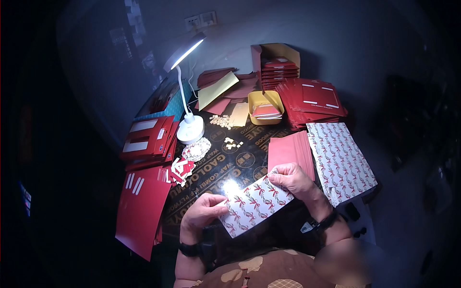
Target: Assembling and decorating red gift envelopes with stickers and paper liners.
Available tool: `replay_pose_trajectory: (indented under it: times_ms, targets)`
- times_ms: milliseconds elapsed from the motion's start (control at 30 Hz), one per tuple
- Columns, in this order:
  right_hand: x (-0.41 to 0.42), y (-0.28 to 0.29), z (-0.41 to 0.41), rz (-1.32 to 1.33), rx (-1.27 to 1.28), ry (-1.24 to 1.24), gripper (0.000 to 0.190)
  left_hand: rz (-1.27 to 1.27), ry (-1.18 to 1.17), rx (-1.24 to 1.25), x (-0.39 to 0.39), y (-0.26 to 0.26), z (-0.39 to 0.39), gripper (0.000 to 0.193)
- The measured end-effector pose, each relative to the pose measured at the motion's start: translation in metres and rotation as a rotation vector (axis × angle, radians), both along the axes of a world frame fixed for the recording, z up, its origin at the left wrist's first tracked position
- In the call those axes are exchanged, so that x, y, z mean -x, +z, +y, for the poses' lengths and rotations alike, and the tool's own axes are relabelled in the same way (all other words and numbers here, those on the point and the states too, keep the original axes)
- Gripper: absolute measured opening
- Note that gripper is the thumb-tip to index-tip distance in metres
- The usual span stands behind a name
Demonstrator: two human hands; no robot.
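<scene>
A white paper sheet printed with red bows and green sprigs [254, 210] is stretched between my hands above the near part of the dark printed plywood table [216, 165]. My left hand [205, 210] pinches its left end between thumb and fingers. At its upper right corner, my right hand [293, 180] grips the edge. Just beyond my right hand lies a stack of pink-red paper pieces [290, 151]. A stack of the same bow-patterned paper [342, 158] sits to the right of it.
A white desk lamp [191, 129] shines from the back left. Large red cards [140, 208] and white-and-red strips [180, 171] lie left. Small pale pieces [232, 143] are in the middle. Behind are a yellow plastic container [252, 117], stacked red cards [306, 100] and an open box [293, 54].
</scene>
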State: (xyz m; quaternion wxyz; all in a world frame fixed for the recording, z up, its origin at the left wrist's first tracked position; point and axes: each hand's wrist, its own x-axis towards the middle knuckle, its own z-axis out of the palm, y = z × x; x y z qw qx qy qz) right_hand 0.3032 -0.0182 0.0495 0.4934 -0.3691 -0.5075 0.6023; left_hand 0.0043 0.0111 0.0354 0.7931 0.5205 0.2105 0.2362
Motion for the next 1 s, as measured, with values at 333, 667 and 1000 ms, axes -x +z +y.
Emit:
replay_pose_trajectory:
  times_ms: [333, 667, 1000]
  targets:
    - [-0.004, -0.018, 0.018, -0.06, 0.036, 0.07, 0.033, 0.182, -0.059, -0.02, -0.019, 0.015, -0.009, 0.028]
    - [0.016, -0.011, 0.017, 0.038, 0.081, -0.014, 0.013, 0.053, 0.184, 0.006, -0.016, 0.01, -0.015, 0.028]
    - [0.056, -0.005, 0.035, -0.617, -0.21, -0.281, 0.037, 0.048, 0.403, -0.07, -0.012, -0.004, -0.008, 0.022]
